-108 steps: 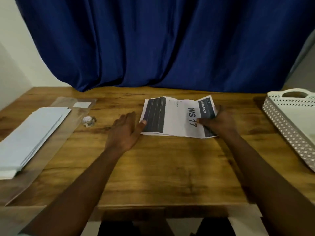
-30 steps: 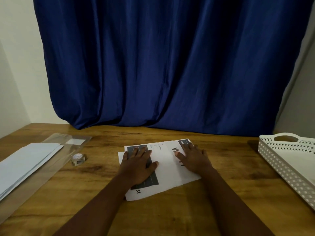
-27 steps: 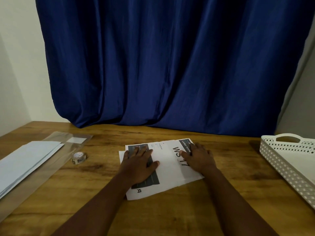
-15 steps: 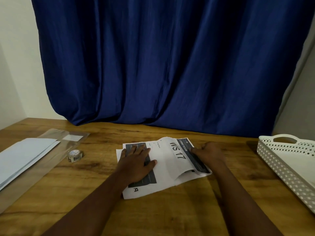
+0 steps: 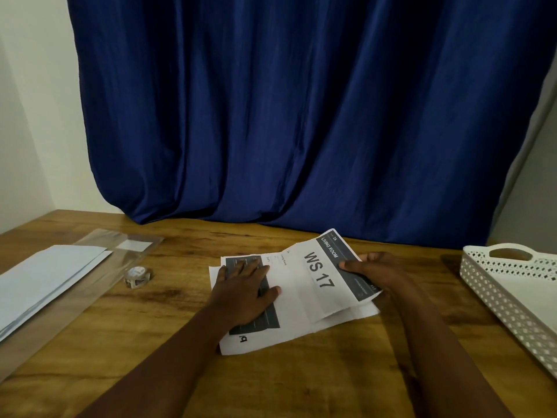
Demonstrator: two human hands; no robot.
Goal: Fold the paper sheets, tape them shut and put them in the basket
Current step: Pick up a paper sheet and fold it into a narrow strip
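Observation:
A white printed sheet (image 5: 304,285) reading "WS 17" lies at the middle of the wooden table (image 5: 150,357). My left hand (image 5: 241,294) lies flat on its left part, fingers spread, pressing it down. My right hand (image 5: 376,273) pinches the sheet's right edge and holds that flap lifted off the table, curling leftward over the part beneath. A small roll of clear tape (image 5: 138,276) sits left of the sheet. The white perforated basket (image 5: 494,285) stands at the right edge.
A stack of white sheets (image 5: 45,279) lies at the far left, partly on a clear plastic sleeve (image 5: 99,276). A blue curtain (image 5: 301,116) hangs behind the table. Bare wood shows in front of the sheet.
My right hand went from pressing flat on the sheet to pinching its right edge and lifting that flap up and leftward. My left hand stayed pressing on the left part.

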